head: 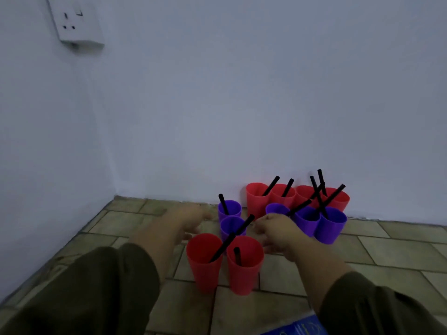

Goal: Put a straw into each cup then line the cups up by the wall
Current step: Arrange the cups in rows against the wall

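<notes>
Red and purple plastic cups are seen on the tiled floor (pixel 362 250), with black straws (pixel 271 186) leaning in them. Four red cups (pixel 281 198) are ranged along the far wall (pixel 242 117), three purple cups (pixel 331 224) just before them, and two purple cups (pixel 229 209) further left. Two red cups (pixel 204 259) are nearest. The blurred left hand (pixel 191 218) is held with fingers loosely apart. The right hand (pixel 275 232) is lowered among the cups; its finger state cannot be told.

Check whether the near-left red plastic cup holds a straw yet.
Yes, in. A thin black straw leans from inside the near-left red plastic cup, its top slanting out over the rim.
</notes>
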